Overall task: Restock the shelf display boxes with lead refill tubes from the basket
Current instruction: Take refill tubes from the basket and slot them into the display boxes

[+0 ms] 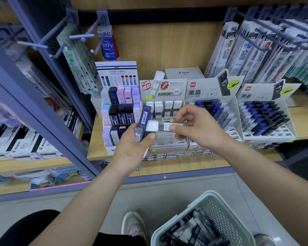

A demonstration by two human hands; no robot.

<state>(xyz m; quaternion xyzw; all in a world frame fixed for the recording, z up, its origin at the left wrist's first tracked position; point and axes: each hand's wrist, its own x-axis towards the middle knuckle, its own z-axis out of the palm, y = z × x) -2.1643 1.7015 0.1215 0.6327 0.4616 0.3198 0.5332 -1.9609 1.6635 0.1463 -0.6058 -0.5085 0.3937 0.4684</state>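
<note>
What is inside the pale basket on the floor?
Loosely piled lead refill tubes, dark blue and black, some marked HB, lie in the basket. They cover its floor, and its near part lies outside the picture, so the count cannot be told.

- we note both forearms (89, 201) bare.
- we see black fabric (25, 228) over the left leg.
- we see pale grey-white trainers (135, 226) on both feet.
</note>
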